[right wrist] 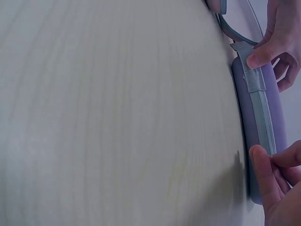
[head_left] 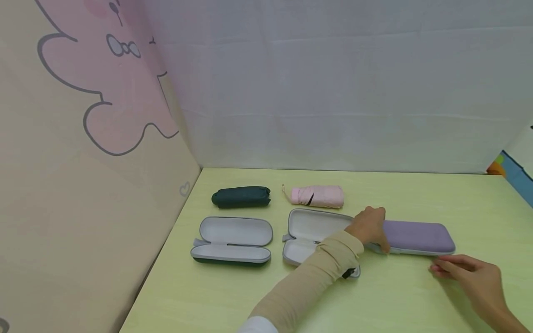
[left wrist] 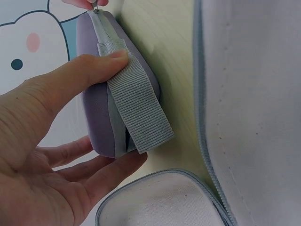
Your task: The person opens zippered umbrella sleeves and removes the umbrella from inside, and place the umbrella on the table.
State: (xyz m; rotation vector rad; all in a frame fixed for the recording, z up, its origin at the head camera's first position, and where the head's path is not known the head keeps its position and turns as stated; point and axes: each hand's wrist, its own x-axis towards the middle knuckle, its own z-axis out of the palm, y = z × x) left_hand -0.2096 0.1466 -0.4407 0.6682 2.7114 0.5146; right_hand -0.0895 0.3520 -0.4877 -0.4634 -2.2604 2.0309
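A closed purple zip case (head_left: 418, 237) lies on the table to the right. My left hand (head_left: 369, 226) grips its left end; in the left wrist view the thumb presses a grey ribbed strap (left wrist: 138, 110) against the case, with the fingers around the other side. At the case's near right edge, my right hand (head_left: 474, 277) pinches the zipper pull (left wrist: 95, 5) between thumb and finger. The grey zipper band (right wrist: 264, 120) runs along the side between both hands and looks shut there.
An open case with a pale lining (head_left: 318, 224) lies partly under the left forearm. Left of it sits another open case (head_left: 235, 231), dark green outside. Behind them lie a folded dark green umbrella (head_left: 241, 197) and a folded pink umbrella (head_left: 322, 196). Cloth walls (head_left: 333, 92) bound the table (head_left: 183, 296).
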